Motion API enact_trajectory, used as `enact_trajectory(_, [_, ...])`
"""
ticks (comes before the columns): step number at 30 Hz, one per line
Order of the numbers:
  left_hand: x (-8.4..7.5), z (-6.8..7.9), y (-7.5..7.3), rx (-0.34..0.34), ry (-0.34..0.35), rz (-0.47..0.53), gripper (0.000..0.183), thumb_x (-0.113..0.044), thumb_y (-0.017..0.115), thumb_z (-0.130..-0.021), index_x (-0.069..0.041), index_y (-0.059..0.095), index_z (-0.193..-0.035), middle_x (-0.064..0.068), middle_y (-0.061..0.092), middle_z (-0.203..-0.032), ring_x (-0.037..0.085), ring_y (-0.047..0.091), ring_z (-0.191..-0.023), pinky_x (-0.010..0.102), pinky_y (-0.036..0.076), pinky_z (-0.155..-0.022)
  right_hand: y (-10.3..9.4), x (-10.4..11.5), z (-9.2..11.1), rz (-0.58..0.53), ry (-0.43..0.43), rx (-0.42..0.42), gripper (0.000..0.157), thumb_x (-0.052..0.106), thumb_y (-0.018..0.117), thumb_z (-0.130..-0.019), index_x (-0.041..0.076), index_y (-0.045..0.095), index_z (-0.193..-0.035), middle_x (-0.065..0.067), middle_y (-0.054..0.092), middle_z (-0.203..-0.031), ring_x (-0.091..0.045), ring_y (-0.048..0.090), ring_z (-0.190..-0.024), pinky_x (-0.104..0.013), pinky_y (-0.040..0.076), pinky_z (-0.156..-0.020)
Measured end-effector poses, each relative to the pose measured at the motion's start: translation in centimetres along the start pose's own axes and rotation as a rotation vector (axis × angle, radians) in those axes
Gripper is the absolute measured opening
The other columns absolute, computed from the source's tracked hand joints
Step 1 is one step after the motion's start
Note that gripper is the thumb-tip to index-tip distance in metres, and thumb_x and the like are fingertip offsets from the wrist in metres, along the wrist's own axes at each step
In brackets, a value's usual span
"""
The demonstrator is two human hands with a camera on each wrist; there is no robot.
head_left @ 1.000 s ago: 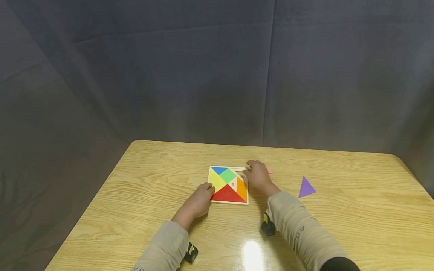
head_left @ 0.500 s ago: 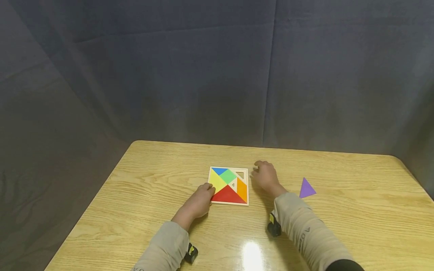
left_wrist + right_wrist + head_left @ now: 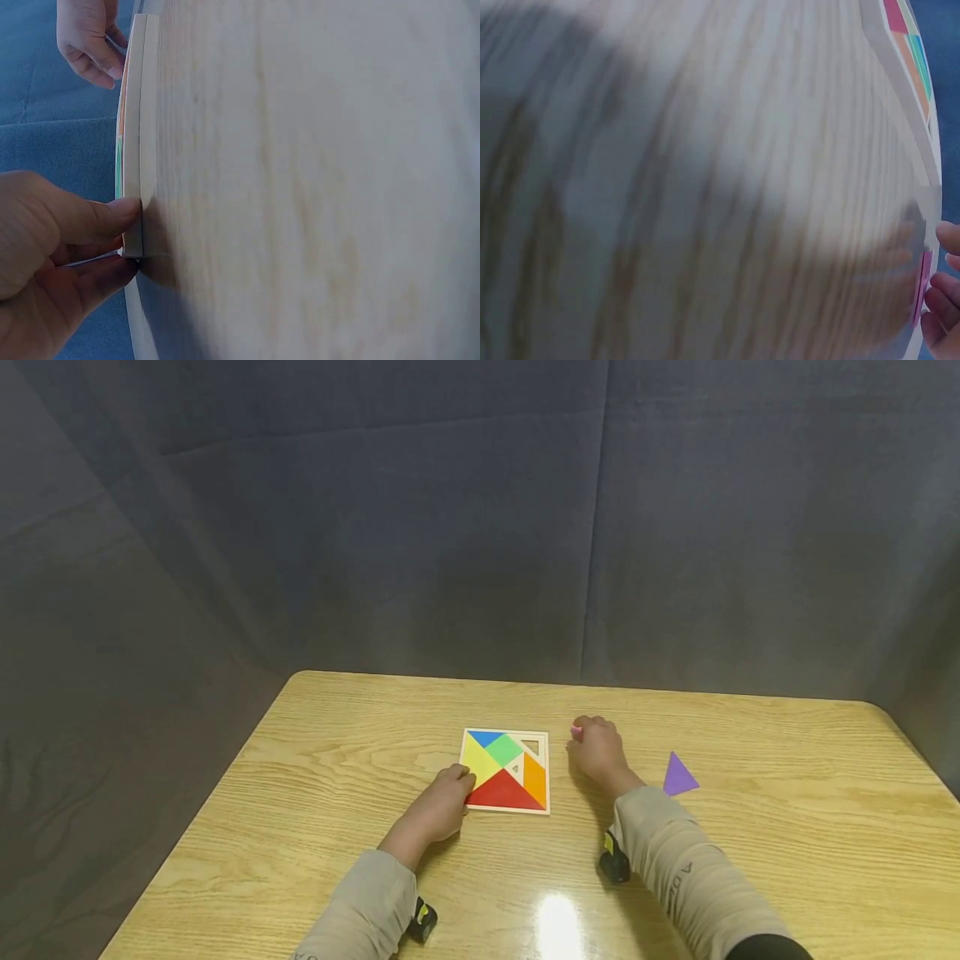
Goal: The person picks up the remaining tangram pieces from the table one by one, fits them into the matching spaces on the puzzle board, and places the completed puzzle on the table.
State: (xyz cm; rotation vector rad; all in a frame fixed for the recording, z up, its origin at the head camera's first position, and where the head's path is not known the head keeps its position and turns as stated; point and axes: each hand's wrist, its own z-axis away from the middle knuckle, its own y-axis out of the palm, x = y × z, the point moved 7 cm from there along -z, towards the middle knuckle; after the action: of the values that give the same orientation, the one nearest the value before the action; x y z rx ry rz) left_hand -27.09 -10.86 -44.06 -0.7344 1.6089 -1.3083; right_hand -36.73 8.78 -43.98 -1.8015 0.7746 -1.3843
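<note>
Pickup, presumably, with half-hidden pink piece (image 3: pixel 577 730) seemingly pinched in right hand (image 3: pixel 600 752) and tray (image 3: pixel 132 150) gripped in left hand (image 3: pixel 442 798), next calling for alignment over tray.

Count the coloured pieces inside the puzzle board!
5: blue piece in the far left corner, green piece beside it, yellow piece left, red piece nearest, orange piece right. None seems hidden.

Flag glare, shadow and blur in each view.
Head: white glare patch on the table near the bottom edge, mostly sharp; left wrist: bluish cast, shadow beside the left hand; right wrist: table blurred in the foreground, broad dark shadow, pink piece at the right edge.
</note>
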Motion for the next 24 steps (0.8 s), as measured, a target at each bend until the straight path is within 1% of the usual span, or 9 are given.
enact_trajectory(6, [0.0,0.1,0.0,-0.008,0.009,0.002,0.021,0.002,0.058,-0.077,0.002,0.053,-0.097,0.018,0.044,-0.113,0.031,0.043,-0.105,0.035,0.039,-0.088,0.0,-0.5,0.0,0.029,0.001,0.000,0.032,0.005,0.057,-0.075,-0.010,0.054,-0.103,-0.021,0.054,-0.089,-0.038,0.047,-0.088,-0.046,0.037,-0.077])
enact_trajectory(12, [0.0,0.1,-0.1,-0.012,0.014,0.003,0.021,0.002,0.058,-0.077,0.002,0.053,-0.097,0.018,0.045,-0.113,0.032,0.043,-0.104,0.035,0.039,-0.087,0.0,-0.7,0.0,0.067,0.005,0.001,0.030,0.006,0.059,-0.076,-0.009,0.055,-0.102,-0.022,0.054,-0.093,-0.037,0.047,-0.087,-0.044,0.039,-0.076])
enact_trajectory(17, [-0.1,0.1,-0.2,-0.007,0.012,0.000,0.021,0.001,0.059,-0.077,0.002,0.053,-0.098,0.018,0.044,-0.113,0.031,0.043,-0.104,0.035,0.039,-0.087,0.1,-0.8,0.0,0.097,-0.008,0.007,0.020,0.006,0.060,-0.076,-0.007,0.057,-0.091,-0.017,0.053,-0.083,-0.032,0.047,-0.079,-0.040,0.040,-0.068])
enact_trajectory(20, [-0.1,0.1,-0.2,0.002,0.009,-0.008,0.023,0.000,0.058,-0.078,0.002,0.052,-0.100,0.018,0.044,-0.114,0.031,0.043,-0.105,0.035,0.039,-0.088,0.1,-0.9,0.0,0.104,-0.006,0.014,0.014,0.006,0.059,-0.076,-0.006,0.058,-0.084,-0.014,0.051,-0.079,-0.031,0.046,-0.077,-0.039,0.039,-0.066])
enact_trajectory(24, [-0.1,0.1,-0.2,0.006,0.009,-0.016,0.024,0.000,0.058,-0.078,0.003,0.052,-0.101,0.018,0.044,-0.114,0.031,0.042,-0.105,0.035,0.038,-0.089,0.1,-1.2,-0.1,0.097,0.017,0.020,0.016,0.007,0.060,-0.076,-0.007,0.058,-0.085,-0.014,0.051,-0.077,-0.031,0.045,-0.078,-0.039,0.038,-0.068])
